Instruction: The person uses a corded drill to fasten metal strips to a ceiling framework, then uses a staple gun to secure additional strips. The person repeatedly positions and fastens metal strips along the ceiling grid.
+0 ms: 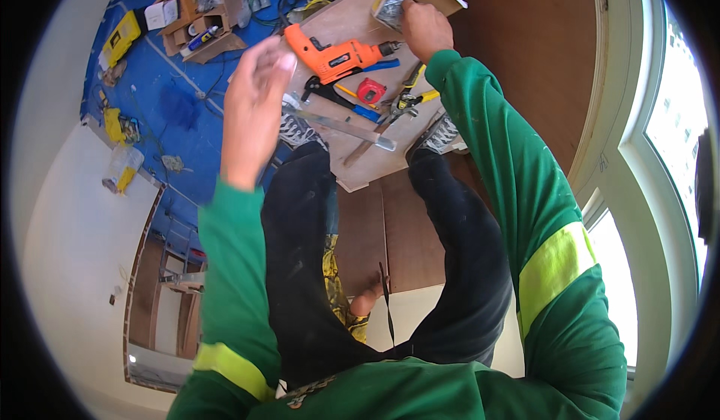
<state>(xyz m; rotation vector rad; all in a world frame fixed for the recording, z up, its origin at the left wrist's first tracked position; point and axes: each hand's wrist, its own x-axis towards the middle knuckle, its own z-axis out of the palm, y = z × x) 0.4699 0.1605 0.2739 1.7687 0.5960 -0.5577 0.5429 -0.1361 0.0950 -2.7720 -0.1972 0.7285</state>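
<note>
A worker's right hand [425,31] meets a clear packet of metal pieces [389,9] at the board's [358,144] far end, fingertips hidden, hold unclear. The left hand [257,101] blurs, fingers half-curled, grip indiscernible, beside an orange drill [334,56] whose dark label I cannot read.

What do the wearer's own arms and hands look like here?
Both the left hand and right hand are bare, without gloves. The left sleeve and right sleeve are long and green, each with a bright yellow-green band, the left band and right band. Blur hides finer left-hand detail.
</note>
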